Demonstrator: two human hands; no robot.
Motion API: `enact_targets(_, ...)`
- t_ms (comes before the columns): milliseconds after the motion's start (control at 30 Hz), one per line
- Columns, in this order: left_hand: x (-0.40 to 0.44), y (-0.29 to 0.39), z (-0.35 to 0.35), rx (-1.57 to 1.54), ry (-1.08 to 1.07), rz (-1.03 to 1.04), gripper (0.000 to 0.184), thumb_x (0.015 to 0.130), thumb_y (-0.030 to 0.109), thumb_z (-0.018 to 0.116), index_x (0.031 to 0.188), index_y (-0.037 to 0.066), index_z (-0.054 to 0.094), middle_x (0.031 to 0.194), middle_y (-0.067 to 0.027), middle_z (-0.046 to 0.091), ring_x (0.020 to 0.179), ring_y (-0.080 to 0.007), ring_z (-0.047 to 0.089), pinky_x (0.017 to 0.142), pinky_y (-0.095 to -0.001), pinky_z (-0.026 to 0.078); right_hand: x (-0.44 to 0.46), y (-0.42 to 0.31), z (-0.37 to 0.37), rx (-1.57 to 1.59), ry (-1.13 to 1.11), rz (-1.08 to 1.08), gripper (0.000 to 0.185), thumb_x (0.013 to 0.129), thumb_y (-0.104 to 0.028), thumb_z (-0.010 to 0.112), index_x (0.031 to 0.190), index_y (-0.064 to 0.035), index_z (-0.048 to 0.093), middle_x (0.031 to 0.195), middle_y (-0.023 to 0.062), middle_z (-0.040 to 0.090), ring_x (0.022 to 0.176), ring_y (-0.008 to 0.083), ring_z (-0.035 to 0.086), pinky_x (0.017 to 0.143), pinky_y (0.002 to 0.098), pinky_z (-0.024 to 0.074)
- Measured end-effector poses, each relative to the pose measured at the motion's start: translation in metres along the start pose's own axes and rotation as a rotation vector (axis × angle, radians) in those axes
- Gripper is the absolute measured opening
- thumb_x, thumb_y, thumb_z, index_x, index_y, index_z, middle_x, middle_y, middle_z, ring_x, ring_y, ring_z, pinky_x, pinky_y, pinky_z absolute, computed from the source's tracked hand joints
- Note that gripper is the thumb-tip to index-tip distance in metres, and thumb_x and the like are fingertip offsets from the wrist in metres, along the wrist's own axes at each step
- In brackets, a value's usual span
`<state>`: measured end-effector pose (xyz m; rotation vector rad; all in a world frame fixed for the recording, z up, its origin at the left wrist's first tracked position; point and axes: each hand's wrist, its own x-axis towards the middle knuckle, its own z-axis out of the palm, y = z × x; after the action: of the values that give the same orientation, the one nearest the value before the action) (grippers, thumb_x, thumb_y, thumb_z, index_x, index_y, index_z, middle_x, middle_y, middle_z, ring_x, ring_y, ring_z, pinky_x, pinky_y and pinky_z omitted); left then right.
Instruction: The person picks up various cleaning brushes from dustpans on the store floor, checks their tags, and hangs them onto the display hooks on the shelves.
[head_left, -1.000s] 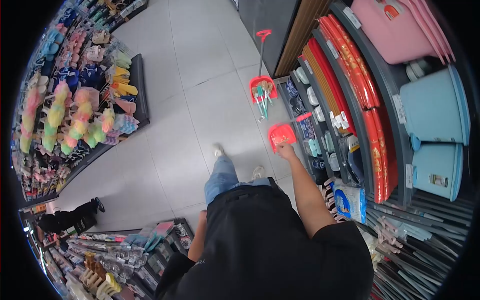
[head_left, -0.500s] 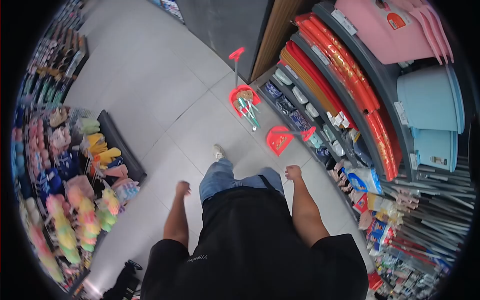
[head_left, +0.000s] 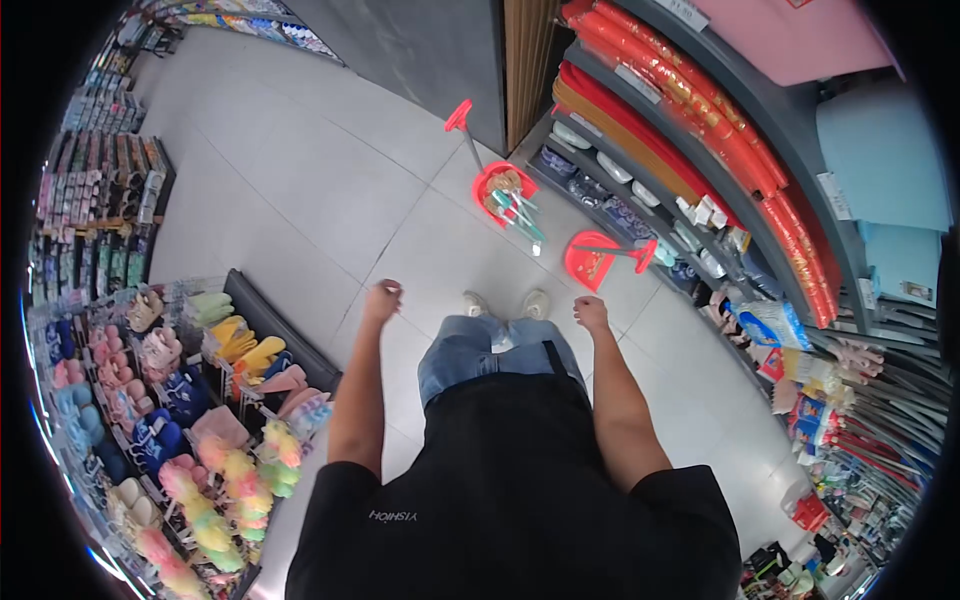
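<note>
My left hand [head_left: 385,298] is held forward over the floor, its fingers curled. A tiny pale spot shows at its fingertips, too small to name. My right hand [head_left: 591,311] hangs in front of my right hip with the fingers loosely curled in, and nothing shows in it. Just ahead of the right hand lies a red long-handled dustpan [head_left: 588,266] with small bits in it. Beyond it, a second red dustpan [head_left: 487,186] holds a pile of brown pieces and green-and-white handled items, some of which stick out over its edge.
On the left, a rack [head_left: 280,320] carries gloves, slippers and colourful fluffy dusters [head_left: 243,480]. Shelves on the right hold red rolls [head_left: 690,105], bowls and blue bins [head_left: 890,160]. A dark pillar [head_left: 430,70] stands ahead on the grey tiled floor [head_left: 290,140].
My left hand has swung forward and up. Both shoes now show side by side, where only one showed before. The dustpans and shelves have shifted in view as I moved.
</note>
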<state>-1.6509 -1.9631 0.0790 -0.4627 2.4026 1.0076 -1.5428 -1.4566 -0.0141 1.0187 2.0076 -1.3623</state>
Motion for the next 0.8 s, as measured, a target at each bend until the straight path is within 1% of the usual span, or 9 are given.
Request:
enact_targets(33,-0.007,0.008,0.013,0.029,-0.033,0.019,0.020,0.079,0.016,0.065,0.096,0.006,0.066,0.062,-0.0116,0.065,0.051,-0.0169,0.063,0.053,-0.0322,0.051,0.033,0.033,0.013,-0.159,0.018,-0.118,0.022,0.084,-0.022,0.058,0.093,-0.0040,0.068,0.075,0.0064,0.066,0.060,0.0144,0.062,0.051,0.0285,0.0507)
enact_targets(133,-0.023,0.006,0.049,0.351,-0.098,0.074,0.022,0.076,0.024,0.067,0.094,0.010,0.068,0.078,-0.0178,0.067,0.079,-0.0348,0.065,0.073,-0.0411,0.052,0.033,0.030,0.022,-0.283,0.054,-0.160,0.023,0.083,-0.023,0.059,0.091,-0.0035,0.069,0.074,0.0072,0.067,0.060,0.0142,0.063,0.052,0.0287,0.0510)
enact_targets(233,-0.025,-0.016,0.074,0.465,-0.273,0.077,0.022,0.074,0.019,0.064,0.093,0.011,0.069,0.092,-0.0210,0.065,0.090,-0.0360,0.063,0.080,-0.0425,0.051,0.041,0.029,0.033,-0.276,0.094,-0.099,0.023,0.081,-0.024,0.060,0.090,-0.0040,0.069,0.074,0.0075,0.068,0.062,0.0143,0.064,0.057,0.0296,0.0521)
enact_targets(300,-0.019,-0.045,0.099,0.499,-0.296,0.186,0.024,0.077,0.023,0.064,0.097,0.011,0.069,0.101,-0.0215,0.060,0.092,-0.0391,0.059,0.083,-0.0442,0.049,0.049,0.031,0.048,-0.253,0.113,-0.067,0.023,0.081,-0.024,0.060,0.091,-0.0045,0.069,0.076,0.0079,0.069,0.064,0.0152,0.065,0.061,0.0303,0.0525)
enact_targets(467,0.020,-0.048,0.150,0.509,-0.392,0.302,0.032,0.080,0.025,0.064,0.107,0.008,0.063,0.115,-0.0196,0.056,0.110,-0.0354,0.052,0.095,-0.0439,0.042,0.142,0.059,0.105,-0.303,0.111,-0.035,0.025,0.082,-0.026,0.059,0.092,-0.0056,0.069,0.082,0.0123,0.069,0.078,0.0243,0.067,0.075,0.0356,0.0523)
enact_targets(533,0.032,-0.062,0.162,0.557,-0.368,0.406,0.033,0.080,0.024,0.063,0.108,0.006,0.062,0.116,-0.0174,0.056,0.111,-0.0346,0.052,0.097,-0.0452,0.039,0.187,0.068,0.127,-0.495,0.050,-0.004,0.030,0.083,-0.032,0.056,0.093,-0.0070,0.069,0.095,0.0167,0.067,0.094,0.0347,0.063,0.085,0.0418,0.0491)
enact_targets(633,0.055,-0.075,0.168,0.523,-0.390,0.462,0.032,0.078,0.022,0.063,0.106,0.005,0.061,0.116,-0.0148,0.057,0.112,-0.0341,0.051,0.099,-0.0461,0.036,0.270,0.091,0.165,-0.590,0.077,-0.042,0.027,0.083,-0.030,0.055,0.091,-0.0075,0.069,0.095,0.0168,0.066,0.093,0.0340,0.063,0.085,0.0428,0.0488)
enact_targets(700,0.067,-0.081,0.168,0.472,-0.403,0.447,0.030,0.077,0.019,0.064,0.103,0.005,0.062,0.114,-0.0132,0.058,0.111,-0.0338,0.051,0.099,-0.0459,0.035,0.321,0.091,0.181,-0.517,0.079,-0.089,0.019,0.081,-0.021,0.055,0.092,-0.0112,0.068,0.093,0.0171,0.066,0.091,0.0337,0.063,0.081,0.0419,0.0495)
enact_targets(800,0.083,-0.091,0.168,0.417,-0.421,0.399,0.026,0.074,0.015,0.064,0.098,0.005,0.062,0.109,-0.0109,0.061,0.110,-0.0328,0.052,0.098,-0.0452,0.036,0.388,0.083,0.199,-0.552,0.094,-0.121,0.018,0.085,-0.019,0.050,0.090,-0.0072,0.063,0.098,0.0174,0.065,0.094,0.0349,0.062,0.083,0.0463,0.0491)
